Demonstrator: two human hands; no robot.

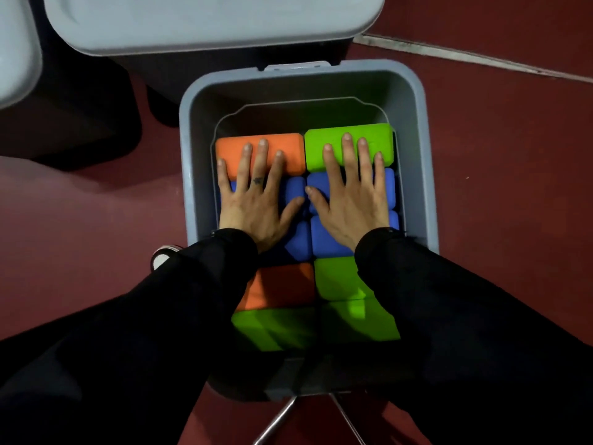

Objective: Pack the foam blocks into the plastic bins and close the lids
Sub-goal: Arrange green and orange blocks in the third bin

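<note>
An open grey plastic bin point(414, 149) stands on the floor, filled with foam blocks laid in two columns. At the far end lie an orange block point(288, 149) on the left and a green block point(333, 136) on the right. Blue blocks point(296, 191) fill the middle. An orange block point(282, 285) and green blocks point(340, 277) lie nearer me. My left hand point(253, 200) lies flat with spread fingers on the orange and blue blocks. My right hand point(349, 200) lies flat on the green and blue blocks. My black sleeves hide the near blocks' edges.
A second bin with its grey lid point(205, 24) shut stands beyond the open one. Another grey lid corner point(16, 59) shows at the far left. The floor point(513, 155) is dark red. A shoe tip point(162, 255) and metal legs point(279, 422) are near me.
</note>
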